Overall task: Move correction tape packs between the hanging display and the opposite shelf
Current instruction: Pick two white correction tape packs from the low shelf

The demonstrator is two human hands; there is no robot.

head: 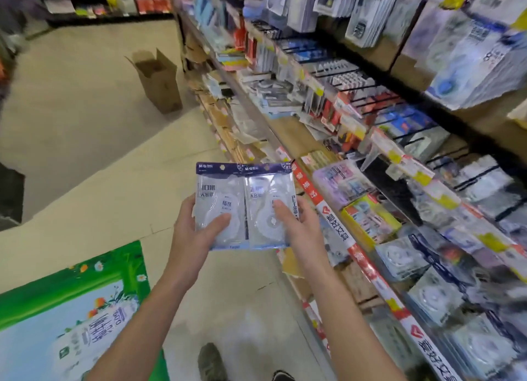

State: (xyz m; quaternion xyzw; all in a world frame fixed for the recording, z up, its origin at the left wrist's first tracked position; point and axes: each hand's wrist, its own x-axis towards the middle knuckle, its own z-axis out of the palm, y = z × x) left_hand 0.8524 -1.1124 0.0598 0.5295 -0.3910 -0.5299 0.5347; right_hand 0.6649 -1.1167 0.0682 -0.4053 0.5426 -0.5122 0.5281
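Observation:
Two clear correction tape packs [244, 192] with dark blue header cards sit side by side in front of me, above the aisle floor. My left hand [196, 232] grips the left pack, thumb across its front. My right hand [296, 223] grips the right pack the same way. On the right runs a shelf with a red and white edge strip [339, 229]. More correction tape packs [427, 292] hang and lie there at the lower right. The view is blurred by motion.
An open cardboard box [158, 79] stands on the pale floor ahead near the shelf. A green and blue printed carton [71, 318] sits at the lower left. Hooks with stationery [370, 95] fill the upper right. My shoes [212, 360] show below.

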